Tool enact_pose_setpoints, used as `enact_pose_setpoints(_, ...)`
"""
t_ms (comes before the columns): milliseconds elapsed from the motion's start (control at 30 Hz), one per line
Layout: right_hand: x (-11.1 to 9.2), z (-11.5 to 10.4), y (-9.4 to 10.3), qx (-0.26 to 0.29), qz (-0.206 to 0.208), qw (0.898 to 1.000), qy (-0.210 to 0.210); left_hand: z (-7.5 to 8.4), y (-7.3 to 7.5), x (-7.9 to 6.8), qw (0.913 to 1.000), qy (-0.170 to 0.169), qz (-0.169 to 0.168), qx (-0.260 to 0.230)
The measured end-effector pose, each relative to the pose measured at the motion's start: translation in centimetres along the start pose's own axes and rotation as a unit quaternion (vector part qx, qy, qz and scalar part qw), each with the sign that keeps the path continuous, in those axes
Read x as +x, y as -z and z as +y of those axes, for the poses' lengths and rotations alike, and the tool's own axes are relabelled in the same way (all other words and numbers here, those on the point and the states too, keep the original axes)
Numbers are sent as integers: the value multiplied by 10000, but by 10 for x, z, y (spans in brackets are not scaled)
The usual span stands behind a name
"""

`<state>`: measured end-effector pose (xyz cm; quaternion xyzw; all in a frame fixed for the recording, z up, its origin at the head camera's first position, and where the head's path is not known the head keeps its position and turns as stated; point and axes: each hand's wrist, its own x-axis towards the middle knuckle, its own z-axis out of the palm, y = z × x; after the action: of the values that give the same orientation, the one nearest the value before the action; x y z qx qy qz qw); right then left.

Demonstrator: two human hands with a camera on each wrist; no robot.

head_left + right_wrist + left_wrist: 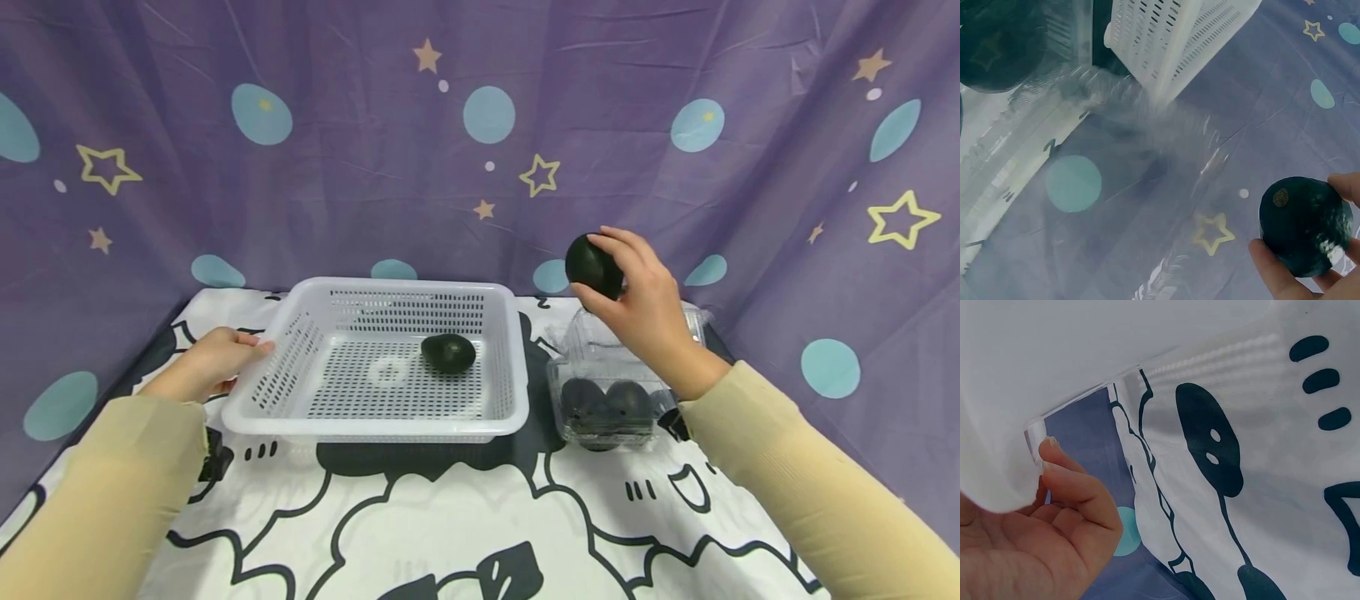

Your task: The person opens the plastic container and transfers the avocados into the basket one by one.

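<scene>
One avocado (588,265) is held up between the thumb and fingers of my right hand (648,308), higher than the clear plastic box (592,367) which stands toward the back right corner of the counter (450,517). My left hand (217,362) grips the left rim of the white basket (375,428), on the side of the back left corner, so my two hands are well apart. I judge the step in hand to be a carry between box and basket, but the direction I cannot tell. The next move seems to call for a steady basket and a low, soft release, because this fruit could roll. It looks rounded and very dark green, almost black, slightly shiny, with one small brownish spot; another avocado (448,354) lies in the basket's right half.
</scene>
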<state>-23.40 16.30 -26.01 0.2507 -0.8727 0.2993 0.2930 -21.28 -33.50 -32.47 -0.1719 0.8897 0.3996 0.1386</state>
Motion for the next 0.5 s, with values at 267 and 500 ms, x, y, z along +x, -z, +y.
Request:
enact_pose_setpoints(267, 2, -14, -4, 298, -35, 9995, 79, 0, 0, -1, 10000, 16, 20, 12)
enact_pose_setpoints(500, 0, -25, -16, 655, -346, 9972, 48, -1, 0, 0, 10000, -5, 23, 8)
